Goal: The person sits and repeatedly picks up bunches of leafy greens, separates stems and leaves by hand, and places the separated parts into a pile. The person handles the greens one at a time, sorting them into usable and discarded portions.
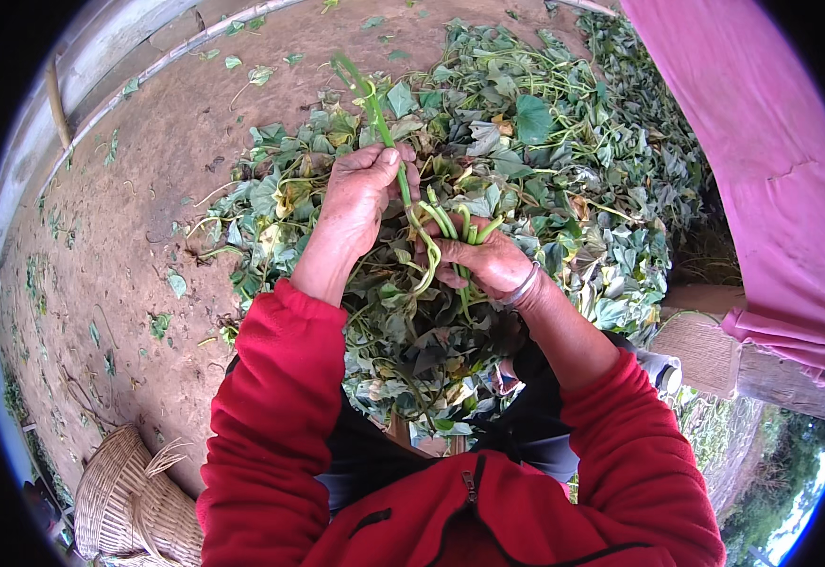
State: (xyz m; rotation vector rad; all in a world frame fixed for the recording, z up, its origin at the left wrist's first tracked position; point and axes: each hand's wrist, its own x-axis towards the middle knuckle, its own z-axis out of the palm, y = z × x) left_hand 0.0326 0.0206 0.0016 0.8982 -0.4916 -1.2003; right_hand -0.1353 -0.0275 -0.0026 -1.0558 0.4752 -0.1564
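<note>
Between the thumb and fingers of my left hand (368,188) is a long green leaf stalk (386,131), its upper end pointing away from me. My right hand (482,256), with a metal bangle at the wrist, grips a small bunch of cut green stalks (466,225) whose ends stick up past the thumb. A pale, curved stalk (430,264) hangs beside the right thumb, below the left hand. Under both hands lies a large heap of leafy vines (518,152), with green, wilted and yellowed leaves.
Loose leaves lie over the bare earth floor (143,234) to the left. A woven wicker basket (129,496) sits at the lower left. Pink cloth (759,127) hangs on the right, above a wooden beam (780,383). A pale pole (171,53) runs along the upper left.
</note>
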